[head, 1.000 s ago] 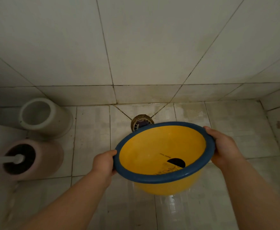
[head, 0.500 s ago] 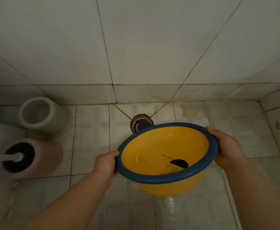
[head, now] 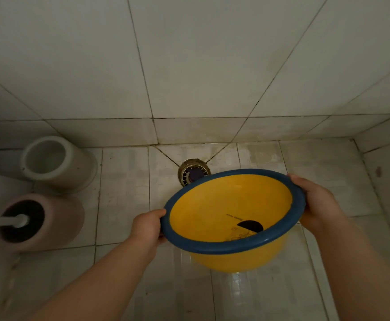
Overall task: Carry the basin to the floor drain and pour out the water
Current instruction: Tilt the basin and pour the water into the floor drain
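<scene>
Nothing here can be read. The basin [head: 231,212] has small dark print inside (too blurred), well apart from either hand's fingers.

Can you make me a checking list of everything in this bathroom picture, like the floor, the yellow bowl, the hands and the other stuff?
Surface: pale floor tiles, shiny and wet-looking near the person, stained by the wall.
Job's things: yellow basin with blue rim, held in the air and tipped, no water visible inside; round floor drain just beyond its far edge, partly hidden.
Clutter: white pot, looks empty; pink holder with a toilet brush in it, both to the left.
Grippers: left hand and right hand each grip the rim on opposite sides.
Cables: nothing seen.
Surroundings: tiled wall with dark grout lines; dim light.
</scene>
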A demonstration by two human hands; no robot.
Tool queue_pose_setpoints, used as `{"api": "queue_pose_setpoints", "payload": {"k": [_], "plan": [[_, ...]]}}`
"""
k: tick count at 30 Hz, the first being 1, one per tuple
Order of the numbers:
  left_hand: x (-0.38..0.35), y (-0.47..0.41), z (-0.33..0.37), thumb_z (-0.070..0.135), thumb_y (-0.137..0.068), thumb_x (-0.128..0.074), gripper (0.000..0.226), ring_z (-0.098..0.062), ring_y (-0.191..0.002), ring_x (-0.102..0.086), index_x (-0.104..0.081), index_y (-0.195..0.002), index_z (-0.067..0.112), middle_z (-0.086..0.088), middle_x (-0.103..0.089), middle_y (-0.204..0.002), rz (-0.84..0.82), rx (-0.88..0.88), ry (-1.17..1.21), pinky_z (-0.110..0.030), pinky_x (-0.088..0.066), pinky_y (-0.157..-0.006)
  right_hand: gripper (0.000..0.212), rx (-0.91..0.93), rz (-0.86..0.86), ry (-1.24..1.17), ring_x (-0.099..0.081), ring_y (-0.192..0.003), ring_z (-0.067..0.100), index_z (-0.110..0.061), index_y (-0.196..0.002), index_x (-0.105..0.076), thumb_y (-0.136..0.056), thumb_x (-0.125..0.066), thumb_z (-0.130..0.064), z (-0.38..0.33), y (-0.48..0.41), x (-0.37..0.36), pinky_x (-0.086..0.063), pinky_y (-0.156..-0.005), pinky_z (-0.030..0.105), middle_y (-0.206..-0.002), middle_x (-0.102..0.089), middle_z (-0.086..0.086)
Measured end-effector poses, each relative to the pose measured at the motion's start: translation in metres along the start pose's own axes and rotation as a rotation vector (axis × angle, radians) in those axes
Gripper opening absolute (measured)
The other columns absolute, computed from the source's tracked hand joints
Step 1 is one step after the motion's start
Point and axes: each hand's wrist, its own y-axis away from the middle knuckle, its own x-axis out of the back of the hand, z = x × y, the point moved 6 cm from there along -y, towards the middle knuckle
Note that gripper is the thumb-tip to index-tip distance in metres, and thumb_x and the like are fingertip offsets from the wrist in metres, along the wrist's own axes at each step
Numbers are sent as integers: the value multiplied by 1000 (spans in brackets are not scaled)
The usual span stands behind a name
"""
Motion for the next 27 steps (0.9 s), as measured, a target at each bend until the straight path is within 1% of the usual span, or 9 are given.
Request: {"api": "queue_pose_setpoints", "payload": {"k": [5, 8, 10, 13, 15, 16, 18, 23, 27], "plan": [[-1, 2, 1, 11, -93, -47, 18, -23, -69, -55, -58, -103, 2, -9, -60, -77, -9, -2, 2, -33, -45, -56, 43, 0, 16, 9, -53, -120, 37, -2, -128, -54, -91, -49, -25, -1, 2, 0, -47, -88, 46, -130, -57, 22], [0, 3, 1, 10, -93, -46, 16, -24, -68, -55, -58, -101, 2, -9, -59, -76, -9, -3, 18, -33, -45, -56, 42, 1, 16, 25, -56, -115, 36, -2, -127, -55, -91, -50, -24, -2, 3, -2, -49, -82, 43, -127, -59, 21], [1, 4, 1, 10, -93, -46, 16, -24, -68, -55, -58, -100, 1, -10, -60, -77, -6, -6, 22, -33, -45, -56, 42, 3, 18, 36, -57, -113, 36, -2, -126, -56, -91, -51, -24, -3, 4, -3, -50, -81, 43, -126, -59, 21], [3, 3, 0, 10, -92, -47, 16, -24, -68, -56, -60, -88, 3, -9, -60, -77, -4, -8, 20, -34, -45, -56, 42, 2, 21, 46, -57, -114, 36, -2, -126, -55, -91, -51, -23, -4, 5, -2, -50, -83, 43, -127, -59, 21], [3, 3, -1, 10, -93, -47, 20, -23, -68, -56, -59, -77, 7, -9, -60, -76, -5, -5, 25, -33, -44, -55, 42, 2, 15, 55, -58, -111, 35, -1, -126, -56, -91, -50, -23, -5, 6, -3, -50, -80, 43, -127, -59, 22], [3, 4, -1, 10, -93, -47, 21, -23, -68, -55, -58, -75, 9, -8, -60, -76, -3, -3, 27, -33, -44, -55, 41, 4, 14, 59, -59, -107, 34, -1, -125, -56, -91, -50, -22, -6, 6, -3, -50, -79, 42, -126, -59, 22], [3, 4, -2, 10, -92, -47, 22, -23, -68, -55, -58, -74, 9, -9, -60, -76, 0, -2, 27, -33, -44, -55, 41, 5, 15, 65, -61, -100, 31, 0, -125, -56, -91, -50, -22, -6, 7, -3, -50, -77, 41, -124, -60, 22], [3, 4, -1, 10, -92, -47, 21, -23, -69, -56, -58, -74, 9, -9, -61, -77, 0, -8, 25, -33, -45, -57, 40, 0, 24, 82, -60, -100, 32, -1, -124, -57, -90, -51, -22, -8, 9, -3, -50, -78, 42, -123, -61, 21], [2, 4, -2, 10, -92, -47, 21, -23, -68, -56, -58, -75, 9, -9, -60, -76, 2, -11, 23, -33, -44, -56, 39, 3, 25, 92, -61, -89, 28, 2, -124, -56, -91, -51, -19, -10, 10, -3, -50, -73, 40, -112, -63, 19]]}}
